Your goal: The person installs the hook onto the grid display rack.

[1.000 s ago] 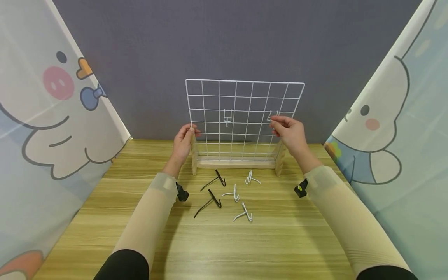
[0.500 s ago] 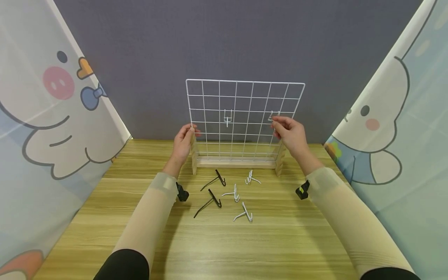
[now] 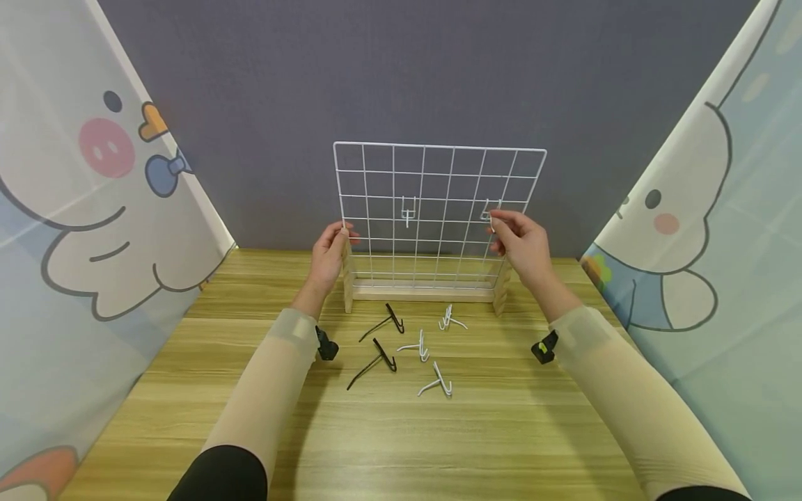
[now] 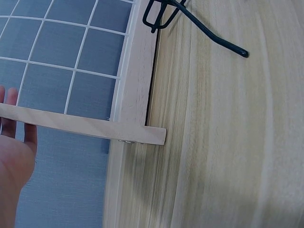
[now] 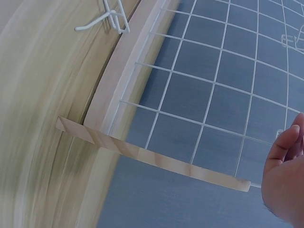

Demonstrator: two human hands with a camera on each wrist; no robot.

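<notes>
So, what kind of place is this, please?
Probably a small recording booth rather than a home: a wooden table is closed in by a plain grey backdrop and cartoon-printed curtains. A white wire grid stands on it, with loose hooks in front.

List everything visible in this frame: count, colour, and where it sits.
Wire grid panel: 1, white, upright in stand.
Wooden stand: 1, light wood, back of table.
Hooks on grid: 2, white, middle row; right one at the right hand's fingers.
Loose white hooks: 3, on table.
Loose black hooks: 2, on table.
Table: 1, light wood.
Cartoon curtains: 2, either side.
Left hand: holds the grid's left edge.
Right hand: pinches the right hook.
</notes>
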